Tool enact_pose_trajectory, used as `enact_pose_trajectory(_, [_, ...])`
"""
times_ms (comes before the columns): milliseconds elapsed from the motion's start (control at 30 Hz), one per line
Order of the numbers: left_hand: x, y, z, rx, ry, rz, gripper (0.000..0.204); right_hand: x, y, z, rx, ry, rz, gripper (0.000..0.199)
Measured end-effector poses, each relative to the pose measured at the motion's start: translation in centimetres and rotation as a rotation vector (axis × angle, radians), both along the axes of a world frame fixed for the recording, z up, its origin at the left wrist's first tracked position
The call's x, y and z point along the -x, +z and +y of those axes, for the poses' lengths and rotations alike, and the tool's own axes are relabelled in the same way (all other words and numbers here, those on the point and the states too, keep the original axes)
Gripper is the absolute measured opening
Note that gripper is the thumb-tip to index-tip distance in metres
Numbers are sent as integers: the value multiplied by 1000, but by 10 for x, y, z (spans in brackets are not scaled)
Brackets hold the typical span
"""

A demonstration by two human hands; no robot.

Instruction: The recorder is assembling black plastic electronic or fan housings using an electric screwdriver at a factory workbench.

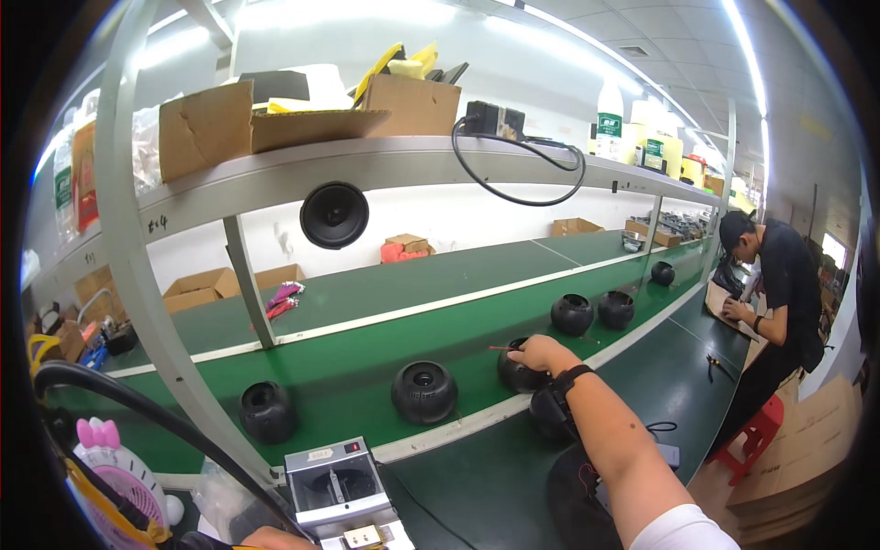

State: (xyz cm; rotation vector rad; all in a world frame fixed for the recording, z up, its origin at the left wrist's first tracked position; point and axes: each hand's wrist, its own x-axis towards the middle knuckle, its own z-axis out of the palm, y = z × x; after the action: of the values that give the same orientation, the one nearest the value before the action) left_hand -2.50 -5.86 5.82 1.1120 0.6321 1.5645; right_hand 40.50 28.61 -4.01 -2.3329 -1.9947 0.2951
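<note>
My right arm reaches across the bench, and my right hand (543, 354) is closed at the top rim of a black round housing (519, 377) on the green belt. A thin red piece, perhaps a wire, sticks out left of the fingertips. Below my wrist is another black round housing (548, 414), partly covered by the arm. Only a bit of my left hand (277, 539) shows at the lower edge, beside a silver-grey box device (337, 486) with a dark window; its fingers are hidden. Left along the belt sit a round housing with a ringed opening (424, 391) and another housing (268, 412).
More black housings (572, 314) stand farther down the belt (348, 367). A metal shelf frame (174, 312) rises at left, with a thick black hose (137, 399) and pink fan (124, 472). Pliers (720, 367) lie at right, near a person (779, 284) working beside a red stool (753, 440).
</note>
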Motion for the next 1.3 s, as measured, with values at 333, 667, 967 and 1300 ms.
enact_pose_trajectory(333, [38,10,-6,-103,180,-55,112,-14,4,4,9,365,-78,53])
enact_pose_trajectory(667, [76,16,-18,-273,262,-77,106,326,49,-28,-419,1092,167,49])
enact_pose_trajectory(967, [43,-4,9,-40,-93,-56,99,242,78,-36,-213,1016,89,51])
enact_pose_trajectory(1300, [-3,2,21,-69,71,50,101,-13,47,-108,-14,364,144,114])
